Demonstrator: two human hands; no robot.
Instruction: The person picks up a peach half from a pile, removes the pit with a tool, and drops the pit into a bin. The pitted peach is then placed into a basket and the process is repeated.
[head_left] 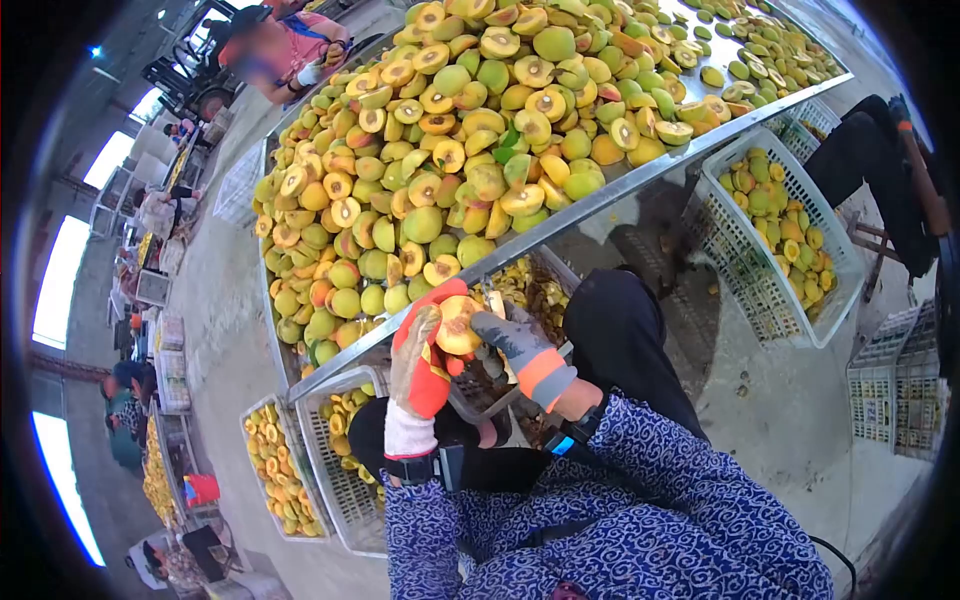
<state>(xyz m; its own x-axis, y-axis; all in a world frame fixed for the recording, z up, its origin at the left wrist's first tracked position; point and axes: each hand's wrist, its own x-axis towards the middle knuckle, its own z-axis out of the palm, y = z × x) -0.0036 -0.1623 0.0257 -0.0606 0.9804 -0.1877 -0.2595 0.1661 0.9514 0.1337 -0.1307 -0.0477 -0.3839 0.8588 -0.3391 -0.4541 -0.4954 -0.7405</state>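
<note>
A halved peach [458, 325], its cut face showing, is held between my hands in front of my lap. My left hand [422, 350], in a red and white glove, is wrapped round its left side. My right hand [522, 350], in a grey and orange glove, is closed at the fruit's right side, with a pale, narrow object [497, 304] by its fingers; what exactly this is I cannot make out. Just beyond my hands runs the metal rim [560, 222] of a table heaped with halved peaches [425, 190].
Crates with peach halves stand at the lower left [283, 470], beside my leg [350, 460] and at the right [785, 240]. Below my hands is a bin [565, 268] with scraps. A person [300, 50] works across the table; another person's legs [865, 150] are at the right.
</note>
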